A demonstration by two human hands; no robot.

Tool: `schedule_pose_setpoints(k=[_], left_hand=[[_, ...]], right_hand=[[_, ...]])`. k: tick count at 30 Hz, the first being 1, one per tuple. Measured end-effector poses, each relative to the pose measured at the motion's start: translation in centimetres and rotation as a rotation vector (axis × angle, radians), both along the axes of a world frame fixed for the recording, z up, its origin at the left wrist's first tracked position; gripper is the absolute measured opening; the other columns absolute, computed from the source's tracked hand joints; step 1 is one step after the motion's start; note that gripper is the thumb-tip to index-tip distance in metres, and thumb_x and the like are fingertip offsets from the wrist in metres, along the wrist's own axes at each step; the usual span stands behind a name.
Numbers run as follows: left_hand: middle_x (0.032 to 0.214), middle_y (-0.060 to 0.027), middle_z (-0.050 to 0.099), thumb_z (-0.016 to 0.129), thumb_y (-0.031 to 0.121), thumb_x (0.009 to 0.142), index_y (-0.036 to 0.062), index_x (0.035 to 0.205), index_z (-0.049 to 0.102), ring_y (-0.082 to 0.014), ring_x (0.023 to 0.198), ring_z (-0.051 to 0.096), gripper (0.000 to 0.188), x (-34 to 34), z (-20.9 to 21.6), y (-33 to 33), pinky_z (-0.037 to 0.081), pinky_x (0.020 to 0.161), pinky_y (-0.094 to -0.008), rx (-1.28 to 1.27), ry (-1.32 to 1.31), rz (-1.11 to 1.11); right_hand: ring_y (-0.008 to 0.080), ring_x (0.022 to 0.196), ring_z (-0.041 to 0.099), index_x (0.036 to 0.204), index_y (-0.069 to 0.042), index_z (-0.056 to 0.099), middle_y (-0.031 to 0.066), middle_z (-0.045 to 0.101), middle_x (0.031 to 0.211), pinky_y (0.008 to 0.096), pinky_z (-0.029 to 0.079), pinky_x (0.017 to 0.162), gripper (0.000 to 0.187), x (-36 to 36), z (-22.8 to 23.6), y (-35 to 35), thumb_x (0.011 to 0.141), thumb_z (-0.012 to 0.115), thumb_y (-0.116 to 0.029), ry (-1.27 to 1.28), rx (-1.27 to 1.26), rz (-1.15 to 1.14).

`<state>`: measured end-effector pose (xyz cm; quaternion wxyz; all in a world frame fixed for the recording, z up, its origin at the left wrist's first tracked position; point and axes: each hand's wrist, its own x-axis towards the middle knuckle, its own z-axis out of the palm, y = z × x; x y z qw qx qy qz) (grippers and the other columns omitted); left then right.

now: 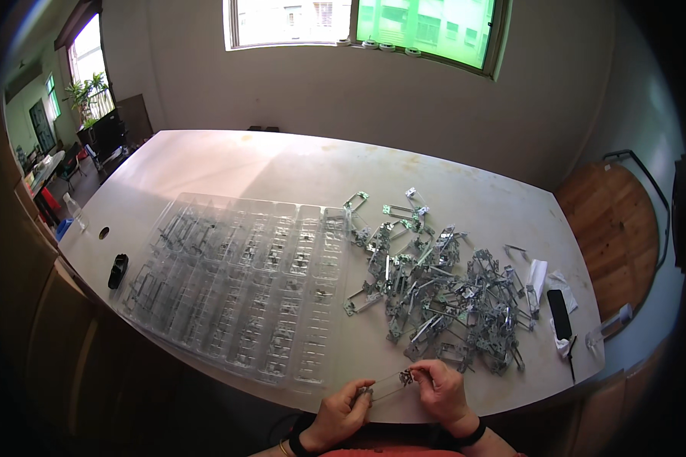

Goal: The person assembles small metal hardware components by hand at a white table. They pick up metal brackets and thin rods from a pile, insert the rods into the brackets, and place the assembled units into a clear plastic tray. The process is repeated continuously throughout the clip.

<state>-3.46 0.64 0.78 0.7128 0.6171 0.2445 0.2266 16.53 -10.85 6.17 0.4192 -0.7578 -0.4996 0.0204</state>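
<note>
Near the table's front edge, a small rectangular metal bracket frame (389, 388) is stretched between my two hands. My left hand (335, 417) pinches its left end between thumb and fingers. At the frame's other end, my right hand (443, 391) closes on the darker fitting with bent fingers. Beyond my right hand lies a tangled heap of similar metal brackets (476, 301). To the left, a large clear plastic tray (334, 305) with rows of compartments contains many metal pieces.
The white table (282, 164) spreads out ahead. At right lie a black phone-like slab (559, 314), crumpled white tissue (537, 278) and a clear bottle (611, 325). A small black object (118, 271) sits left of the tray. A round wooden board (617, 228) stands beyond the right edge.
</note>
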Motion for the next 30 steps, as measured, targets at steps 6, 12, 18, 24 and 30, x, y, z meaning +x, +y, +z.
schedule_pose_setpoints(k=[6, 12, 18, 24, 30], left_hand=[[0.08, 0.0014, 0.068, 0.064, 0.006, 0.11, -0.0006, 0.14, 0.069, -0.006, 0.063, 0.063, 0.03, 0.2, 0.4, 0.8, 0.053, 0.057, -0.0258, 0.182, 0.091, 0.047], [0.088, -0.0047, 0.071, 0.059, 0.004, 0.112, -0.0024, 0.142, 0.065, -0.0069, 0.063, 0.066, 0.031, 0.2, 0.9, 0.4, 0.053, 0.056, -0.0229, 0.052, 0.092, 0.044], [0.089, -0.0053, 0.071, 0.06, 0.003, 0.112, -0.0043, 0.143, 0.062, -0.0063, 0.064, 0.067, 0.032, 0.2, 1.3, 0.5, 0.053, 0.056, -0.0223, 0.074, 0.116, 0.034], [0.09, -0.006, 0.071, 0.06, 0.002, 0.112, -0.0042, 0.142, 0.062, -0.0062, 0.064, 0.066, 0.031, 0.3, 1.4, 0.6, 0.054, 0.056, -0.0224, 0.08, 0.134, 0.028], [0.09, -0.0063, 0.07, 0.059, 0.001, 0.111, -0.0033, 0.142, 0.063, -0.007, 0.064, 0.067, 0.031, 0.3, 0.9, 0.4, 0.054, 0.056, -0.0232, 0.055, 0.11, 0.036]], right_hand=[[0.0359, 0.083, 0.076, 0.106, -0.006, 0.072, 0.0149, 0.077, 0.094, 0.0414, 0.059, 0.071, 0.013, 1.6, -0.9, -0.5, 0.096, 0.08, -0.004, 0.004, -0.003, -0.036], [0.0315, 0.079, 0.075, 0.108, -0.005, 0.071, 0.014, 0.076, 0.093, 0.0376, 0.058, 0.07, 0.011, 1.0, -0.6, -1.6, 0.099, 0.078, -0.002, 0.138, -0.01, -0.073], [0.0303, 0.077, 0.073, 0.109, -0.005, 0.07, 0.0134, 0.075, 0.092, 0.037, 0.057, 0.069, 0.013, 0.4, -1.0, -1.8, 0.099, 0.078, -0.001, 0.148, -0.005, -0.025], [0.0312, 0.076, 0.073, 0.108, -0.005, 0.07, 0.0135, 0.075, 0.091, 0.0386, 0.056, 0.068, 0.013, 0.3, -1.3, -1.8, 0.098, 0.078, -0.001, 0.133, -0.056, -0.008], [0.0316, 0.074, 0.072, 0.105, -0.005, 0.07, 0.0135, 0.073, 0.087, 0.0394, 0.055, 0.067, 0.012, 0.3, -1.2, -1.5, 0.097, 0.079, -0.002, 0.081, -0.063, 0.002]])
